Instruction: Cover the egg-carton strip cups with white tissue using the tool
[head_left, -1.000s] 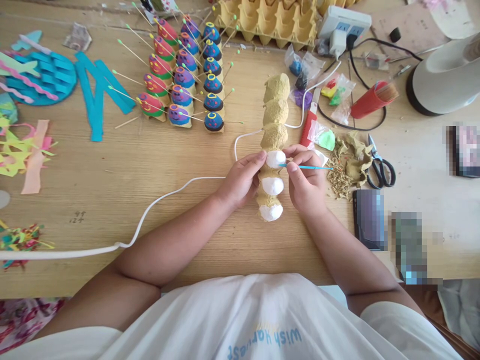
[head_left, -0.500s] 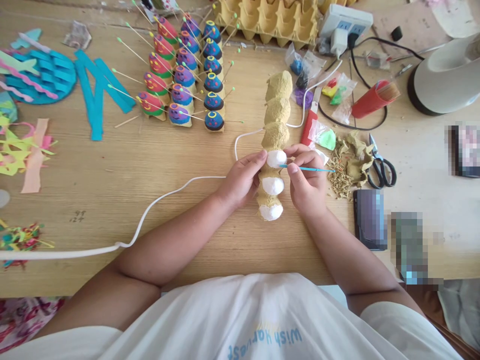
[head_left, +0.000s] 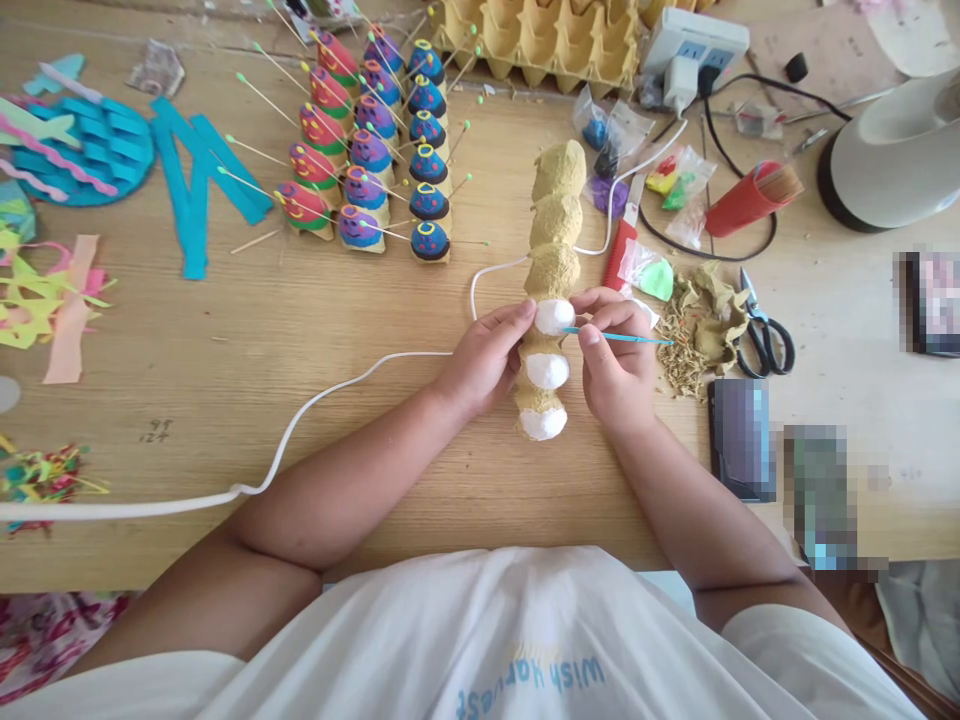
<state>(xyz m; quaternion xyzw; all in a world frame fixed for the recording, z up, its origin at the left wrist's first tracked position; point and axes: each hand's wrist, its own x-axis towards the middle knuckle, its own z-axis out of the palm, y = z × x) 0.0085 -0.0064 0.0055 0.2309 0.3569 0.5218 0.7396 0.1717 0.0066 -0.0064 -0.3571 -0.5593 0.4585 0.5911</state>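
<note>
A strip of egg carton cups point(head_left: 555, 222) stretches away from me, tan and bumpy. White clay point(head_left: 547, 371) covers the tops of the three cups nearest me. My left hand point(head_left: 487, 362) grips the strip's left side, its thumb beside the third white cap point(head_left: 555, 317). In my right hand point(head_left: 619, 365) a thin blue stick tool point(head_left: 626, 337) is pinched between thumb and fingers. The tool's left tip meets the right edge of that third cap. Some right fingers reach behind the tool, partly hidden, close to the strip.
Rows of painted cup figures point(head_left: 364, 185) with stick antennae stand at the back. To the right lie a red-handled knife point(head_left: 620, 250), bagged clay point(head_left: 656, 278), carton scraps point(head_left: 712, 325), scissors point(head_left: 765, 340) and a phone point(head_left: 739, 440). A white cable point(head_left: 300, 412) crosses at left.
Almost nothing differs. The blue tool's tip has shifted very slightly at the cap's right edge, and the whole view has drifted a few pixels.
</note>
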